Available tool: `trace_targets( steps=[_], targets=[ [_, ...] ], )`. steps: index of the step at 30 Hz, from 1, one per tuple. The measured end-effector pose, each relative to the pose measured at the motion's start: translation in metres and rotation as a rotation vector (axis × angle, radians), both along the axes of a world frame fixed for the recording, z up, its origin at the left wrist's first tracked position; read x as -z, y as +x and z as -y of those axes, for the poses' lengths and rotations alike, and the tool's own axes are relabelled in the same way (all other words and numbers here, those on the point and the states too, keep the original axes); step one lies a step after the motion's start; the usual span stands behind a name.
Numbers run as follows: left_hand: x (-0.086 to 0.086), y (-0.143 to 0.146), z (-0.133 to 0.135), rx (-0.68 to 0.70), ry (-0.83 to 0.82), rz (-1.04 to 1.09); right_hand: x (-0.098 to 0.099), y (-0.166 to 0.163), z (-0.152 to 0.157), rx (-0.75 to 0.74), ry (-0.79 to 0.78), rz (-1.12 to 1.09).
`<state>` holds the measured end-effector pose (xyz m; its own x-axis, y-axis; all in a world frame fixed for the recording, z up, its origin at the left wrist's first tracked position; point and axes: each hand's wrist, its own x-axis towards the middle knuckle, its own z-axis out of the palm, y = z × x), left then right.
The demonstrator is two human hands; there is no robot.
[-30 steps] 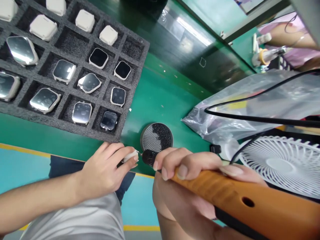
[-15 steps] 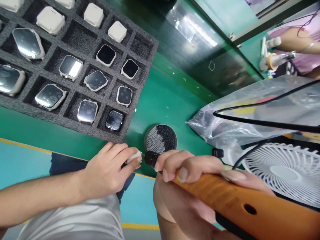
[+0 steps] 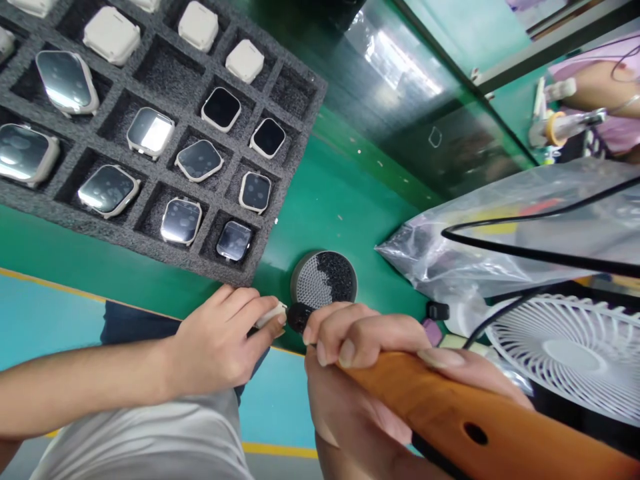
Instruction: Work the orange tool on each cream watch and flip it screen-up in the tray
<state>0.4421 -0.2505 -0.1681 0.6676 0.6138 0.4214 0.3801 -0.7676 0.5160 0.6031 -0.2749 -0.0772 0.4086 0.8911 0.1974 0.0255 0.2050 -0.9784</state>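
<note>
Close to the front edge of the green bench, my left hand [image 3: 220, 337] pinches a small white watch case [image 3: 271, 316] between thumb and fingers, which cover most of it. My right hand [image 3: 370, 333] is wrapped round an orange electric screwdriver [image 3: 450, 407]. Its black nose [image 3: 299, 317] points left and meets the edge of the case; the bit's tip is hidden. Just beyond the nose stands a round dish [image 3: 307, 283] with a perforated face, part of it filled with tiny black screws.
A grey foam tray [image 3: 120, 232] at the upper left holds several watches, such as one watch [image 3: 181, 221], in separate pockets. To the right are a clear plastic bag [image 3: 440, 227], a black cable [image 3: 525, 245] and a white fan [image 3: 575, 353]. A person's arm [image 3: 605, 83] shows at the far upper right.
The screwdriver's nose has come closer to the watch case, and my right hand has shifted slightly left. The view has moved a little, so the tray appears further right.
</note>
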Motion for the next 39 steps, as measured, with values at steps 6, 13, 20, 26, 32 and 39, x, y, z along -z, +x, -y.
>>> trace_targets(
  steps=[6,13,20,26,32,39],
  targets=[
    [0.003,0.001,0.003,-0.007,0.028,-0.06,0.008,0.01,0.002,0.021,0.069,-0.11],
    [0.002,-0.006,0.004,0.123,0.048,-0.141,0.023,0.024,-0.01,0.147,0.193,-0.156],
    [0.001,-0.003,0.003,0.07,0.064,-0.15,0.035,0.029,-0.01,0.12,0.202,-0.154],
    [0.001,-0.008,0.002,0.161,-0.012,-0.171,0.038,0.037,-0.01,0.063,0.215,-0.126],
    [0.004,-0.009,0.002,0.142,-0.008,-0.151,0.036,0.029,-0.011,0.123,0.196,-0.135],
    [0.004,-0.005,0.001,0.104,0.021,-0.134,0.022,0.026,0.002,0.118,0.153,-0.121]
  ],
)
